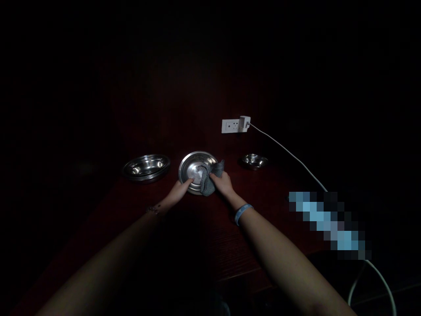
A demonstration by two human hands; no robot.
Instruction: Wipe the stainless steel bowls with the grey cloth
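Note:
A steel plate (194,164) stands tilted toward me on a dark red table (230,245). My left hand (180,189) grips its lower rim, thumb on the inside. My right hand (222,182) is closed on a grey cloth (210,177) that lies against the plate's right side. A blue band circles my right wrist.
A stack of steel bowls (146,166) sits to the left and a smaller steel bowl (254,161) to the right. On the dark wall behind is a white socket (232,125) with a charger; its white cable (289,153) trails down to the right. The room is very dark.

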